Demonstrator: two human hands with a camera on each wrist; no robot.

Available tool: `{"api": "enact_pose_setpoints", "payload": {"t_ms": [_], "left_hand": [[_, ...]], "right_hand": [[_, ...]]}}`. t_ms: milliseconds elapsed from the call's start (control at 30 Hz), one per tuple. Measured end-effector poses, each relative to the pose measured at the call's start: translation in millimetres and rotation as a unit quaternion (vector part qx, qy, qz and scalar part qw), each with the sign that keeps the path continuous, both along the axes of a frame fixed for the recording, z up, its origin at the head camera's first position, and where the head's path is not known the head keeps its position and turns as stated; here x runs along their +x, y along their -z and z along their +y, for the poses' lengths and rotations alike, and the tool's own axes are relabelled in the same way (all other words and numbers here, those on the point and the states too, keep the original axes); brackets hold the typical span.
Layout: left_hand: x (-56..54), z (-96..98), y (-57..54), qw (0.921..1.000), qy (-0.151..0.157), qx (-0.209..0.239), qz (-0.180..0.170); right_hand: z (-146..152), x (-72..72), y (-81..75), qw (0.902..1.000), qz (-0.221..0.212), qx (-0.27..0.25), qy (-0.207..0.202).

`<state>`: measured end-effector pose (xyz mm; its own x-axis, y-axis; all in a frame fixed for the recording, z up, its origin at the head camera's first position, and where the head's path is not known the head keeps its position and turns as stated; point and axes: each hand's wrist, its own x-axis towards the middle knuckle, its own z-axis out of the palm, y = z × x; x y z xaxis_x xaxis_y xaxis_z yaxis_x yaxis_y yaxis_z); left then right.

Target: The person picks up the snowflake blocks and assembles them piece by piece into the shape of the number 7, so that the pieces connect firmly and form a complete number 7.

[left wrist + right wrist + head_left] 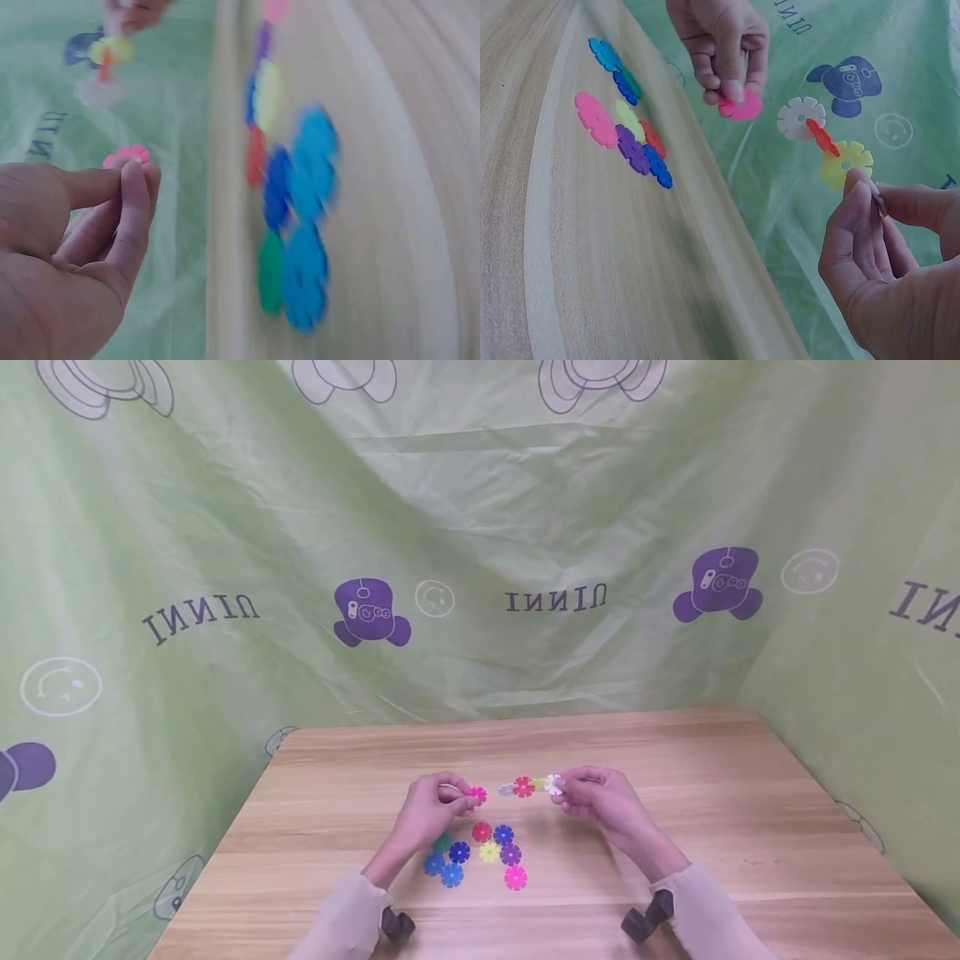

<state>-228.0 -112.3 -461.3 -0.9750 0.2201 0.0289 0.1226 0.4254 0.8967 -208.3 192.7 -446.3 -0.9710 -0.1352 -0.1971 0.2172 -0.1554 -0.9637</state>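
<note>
My left hand [435, 806] pinches a pink snowflake disc [477, 796] between thumb and fingertips. Opposite it, my right hand [603, 797] holds the white end disc [553, 785] of a short chain of interlocked notched discs. Beyond the white disc the chain runs on through a yellow disc [846, 165], a red disc [823, 136] and another white disc [801, 118] at its free end. That free end points toward the pink disc, with a small gap between them. Both hands are raised over the tabletop, and the right fingers cover most of the white end disc in the right wrist view.
Loose discs lie on the wooden table [337, 860] below the hands: blue [452, 875], green [442, 842], red [482, 832], yellow [489, 852], purple [511, 854] and pink [515, 877] ones. A green printed cloth [465, 677] hangs behind the table and along its sides.
</note>
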Motion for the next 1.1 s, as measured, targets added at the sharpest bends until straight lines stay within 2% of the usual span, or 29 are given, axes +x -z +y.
{"api": "enact_pose_setpoints", "payload": {"t_ms": [100, 200, 400, 767, 933, 1100], "left_hand": [[3.1, 2.8, -5.7, 0.9977, 0.006, 0.053, -0.042], [6.2, 4.2, -10.0, 0.991, 0.011, 0.106, -0.082], [7.8, 4.9, -13.9, 0.9828, 0.014, 0.149, -0.109], [9.2, 8.1, -11.4, 0.9806, 0.014, 0.16, -0.113], [8.8, 8.1, -8.2, 0.9838, 0.017, 0.145, -0.104], [10.6, 12.0, -9.5, 0.9878, 0.017, 0.129, -0.086]], "right_hand": [[1, -0.2, 0.3, 1.0, 0.001, 0.0, 0.0], [0, -0.3, -0.1, 1.0, 0.002, 0.0, -0.002], [-1, -0.4, -1.6, 1.0, 0.005, 0.001, -0.003], [-7, 3.4, -4.6, 0.9997, 0.012, 0.018, -0.012], [-8, 3.7, -2.3, 0.9994, 0.018, 0.027, -0.014], [-10, 6.4, -0.7, 0.9985, 0.026, 0.048, 0.002]]}}
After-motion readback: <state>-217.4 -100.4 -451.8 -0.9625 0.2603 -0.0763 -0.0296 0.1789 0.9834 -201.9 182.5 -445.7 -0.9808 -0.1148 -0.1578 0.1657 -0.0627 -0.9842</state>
